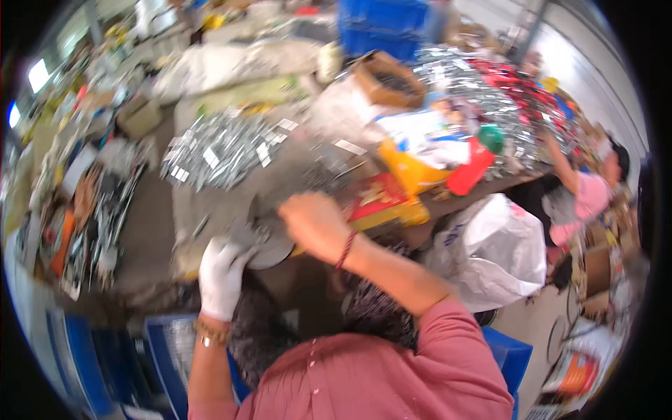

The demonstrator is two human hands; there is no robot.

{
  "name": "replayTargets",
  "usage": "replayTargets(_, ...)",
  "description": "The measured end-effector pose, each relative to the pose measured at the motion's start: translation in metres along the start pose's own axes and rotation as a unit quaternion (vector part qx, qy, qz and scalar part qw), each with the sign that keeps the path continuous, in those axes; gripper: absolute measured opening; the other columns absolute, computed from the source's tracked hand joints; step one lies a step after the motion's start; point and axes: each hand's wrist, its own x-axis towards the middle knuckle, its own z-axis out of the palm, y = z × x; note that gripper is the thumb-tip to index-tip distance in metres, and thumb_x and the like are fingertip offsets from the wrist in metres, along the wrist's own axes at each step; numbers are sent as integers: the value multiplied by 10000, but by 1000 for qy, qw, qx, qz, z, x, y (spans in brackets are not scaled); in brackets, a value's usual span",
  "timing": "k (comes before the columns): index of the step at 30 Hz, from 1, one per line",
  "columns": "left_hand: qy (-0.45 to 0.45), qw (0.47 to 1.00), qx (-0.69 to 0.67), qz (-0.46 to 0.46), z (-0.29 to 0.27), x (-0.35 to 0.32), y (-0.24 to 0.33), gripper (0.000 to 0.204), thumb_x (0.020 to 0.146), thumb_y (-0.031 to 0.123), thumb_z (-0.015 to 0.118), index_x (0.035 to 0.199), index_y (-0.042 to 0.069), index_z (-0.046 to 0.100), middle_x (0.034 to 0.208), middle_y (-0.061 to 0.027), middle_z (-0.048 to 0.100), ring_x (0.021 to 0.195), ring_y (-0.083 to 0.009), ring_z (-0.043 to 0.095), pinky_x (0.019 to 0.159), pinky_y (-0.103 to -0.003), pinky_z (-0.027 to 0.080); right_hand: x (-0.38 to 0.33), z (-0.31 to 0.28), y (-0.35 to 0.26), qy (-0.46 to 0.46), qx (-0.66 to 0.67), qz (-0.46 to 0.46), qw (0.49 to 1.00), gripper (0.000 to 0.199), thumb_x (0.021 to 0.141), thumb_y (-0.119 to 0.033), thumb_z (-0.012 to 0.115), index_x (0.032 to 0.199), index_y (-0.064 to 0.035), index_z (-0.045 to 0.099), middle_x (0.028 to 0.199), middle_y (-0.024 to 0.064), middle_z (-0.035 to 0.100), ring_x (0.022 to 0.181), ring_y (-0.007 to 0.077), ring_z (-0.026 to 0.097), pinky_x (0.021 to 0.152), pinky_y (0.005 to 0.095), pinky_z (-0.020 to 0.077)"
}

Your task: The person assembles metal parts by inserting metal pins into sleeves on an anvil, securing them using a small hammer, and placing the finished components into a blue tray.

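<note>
Pink sleeve (392, 378) fills the bottom of the view, and both forearms rise from it toward the middle of the table (231, 203). Left hand (222, 274), in a white glove, curls around the lower edge of a dark grey disc (269, 246) and grips it from below. Right hand (315, 222), bare with a red cord at the wrist, sits just above and to the right of that disc, fingers bent down onto its top edge; blur hides whether it truly pinches anything, so I cannot tell its grip. So the disc lies right between the two hands, touching the glove, close over the table's near edge.

Beyond the hands, a heap of small silver packets (220, 148) spreads across the table, well apart from the disc. Just right of the right hand lies a red and yellow box (381, 199). A white plastic bag (490, 248) hangs off the table's right side. Farther right, another person in a pink top (584, 199) reaches into a second silver pile (483, 98).
</note>
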Motion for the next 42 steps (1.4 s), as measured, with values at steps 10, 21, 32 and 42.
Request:
replayTargets(10,-32,999,22,-4,-4,4,-6,94,848,111,773,906,43,745,900,-121,629,920,-339,625,815,-428,511,-42,-28,-13,106,198,-19,974,313,888,-28,697,1200,-51,697,1052,136,617,881,365,674,743,442,547)
replayTargets(21,-36,999,3,-2,-8,0,-8,115,827,46,796,925,26,739,932,-120,636,913,-328,634,820,-408,514,-56,-43,-37,71,123,-55,988,405,888,-29,700,1287,-96,680,1038,96,600,859,322,687,683,415,545)
replayTargets(32,-27,1000,-14,-9,-6,-3,-7,112,833,112,795,943,90,791,911,-106,630,916,-317,623,826,-408,511,-28,-23,-14,161,43,-117,979,295,853,-57,747,1139,-111,698,1034,121,630,869,360,675,724,444,546)
replayTargets(42,110,991,52,-54,7,-31,23,258,885,41,761,1142,36,732,1009,-111,698,965,-288,673,868,-370,533,-69,-12,-50,-136,387,142,901,181,909,-80,718,998,8,587,719,150,654,627,318,637,620,426,485)
